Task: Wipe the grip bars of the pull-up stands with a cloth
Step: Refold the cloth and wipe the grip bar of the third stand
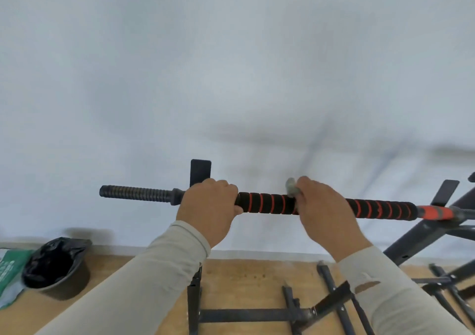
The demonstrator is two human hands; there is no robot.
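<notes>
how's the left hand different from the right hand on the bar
The left hand grips the bar bare, beside the black ribbed end; the right hand holds a grey cloth against the black-and-orange foam. The left sleeve is whole; the right sleeve has a tear. Both hands curl over the bar.

A plain white wall (231,64) meets a wooden floor (244,278).

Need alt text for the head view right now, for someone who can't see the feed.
Two hands grip a horizontal pull-up bar with black-and-orange foam padding, in front of a white wall: the left hand holds the bar bare, the right hand wraps a small grey cloth around it. Below are black stand frames on a wooden floor and a bin lined with a black bag.
</notes>
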